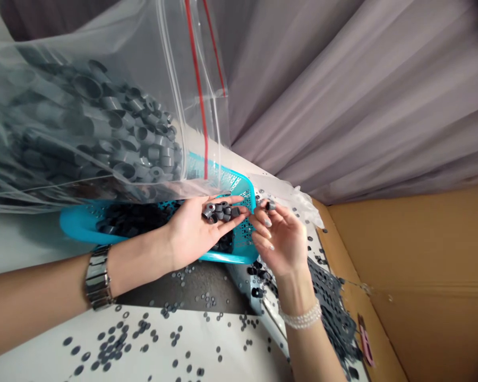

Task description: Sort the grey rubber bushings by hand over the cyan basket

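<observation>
Head view: the left hand (193, 228) lies palm up, fingers loosely extended, a cluster of small grey pieces (222, 211) resting on it above the blue basket (227, 258). Just beside, the right hand (282, 233), wrist raised and fingers curled, pinches one grey piece (270, 205), partly covered by fingertips. Behind, a clear bag (131, 58) of blurry grey tubes, cut off at left, hides much of the basket's back. Both forearms leave the frame.
</observation>
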`<move>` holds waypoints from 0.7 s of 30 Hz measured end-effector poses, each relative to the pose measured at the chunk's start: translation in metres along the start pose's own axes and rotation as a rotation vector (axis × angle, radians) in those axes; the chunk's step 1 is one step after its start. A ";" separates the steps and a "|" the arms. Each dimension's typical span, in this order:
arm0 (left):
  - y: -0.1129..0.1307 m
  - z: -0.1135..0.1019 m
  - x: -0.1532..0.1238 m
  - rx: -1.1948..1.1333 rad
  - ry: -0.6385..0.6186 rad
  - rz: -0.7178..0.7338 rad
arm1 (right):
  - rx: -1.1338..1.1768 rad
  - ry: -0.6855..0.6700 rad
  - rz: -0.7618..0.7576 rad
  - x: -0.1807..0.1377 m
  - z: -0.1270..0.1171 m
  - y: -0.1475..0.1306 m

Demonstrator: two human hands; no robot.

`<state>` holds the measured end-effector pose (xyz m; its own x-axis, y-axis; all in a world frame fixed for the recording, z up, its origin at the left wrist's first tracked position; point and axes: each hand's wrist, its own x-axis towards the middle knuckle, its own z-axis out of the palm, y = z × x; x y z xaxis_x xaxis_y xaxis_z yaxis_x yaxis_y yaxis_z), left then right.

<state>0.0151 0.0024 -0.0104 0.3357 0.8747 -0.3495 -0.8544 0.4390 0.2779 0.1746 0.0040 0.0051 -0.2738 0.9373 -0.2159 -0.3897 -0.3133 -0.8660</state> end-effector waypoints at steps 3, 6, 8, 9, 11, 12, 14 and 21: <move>0.001 -0.001 0.000 -0.028 0.011 -0.020 | 0.031 0.021 0.020 0.001 -0.004 -0.003; 0.001 -0.002 0.000 -0.056 0.020 -0.020 | -0.092 0.074 0.016 0.001 0.000 0.000; 0.001 -0.003 0.001 -0.064 0.030 -0.021 | -0.230 0.060 -0.008 0.000 0.007 0.005; 0.001 -0.003 0.001 -0.061 0.035 -0.016 | -0.308 0.044 -0.028 -0.002 0.011 0.007; 0.002 -0.002 0.001 -0.034 0.050 0.000 | -0.488 0.019 -0.092 -0.005 0.018 0.013; 0.002 -0.001 0.000 -0.014 0.056 0.003 | -0.595 0.018 -0.138 -0.007 0.021 0.016; 0.003 0.001 -0.001 0.020 0.058 -0.001 | -0.810 0.032 -0.257 -0.009 0.027 0.022; 0.003 0.004 -0.004 0.078 0.049 -0.007 | -0.932 0.063 -0.298 -0.008 0.032 0.034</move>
<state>0.0127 0.0006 -0.0046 0.3200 0.8615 -0.3943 -0.8183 0.4611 0.3433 0.1357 -0.0196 -0.0084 -0.2188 0.9733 0.0692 0.4226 0.1584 -0.8923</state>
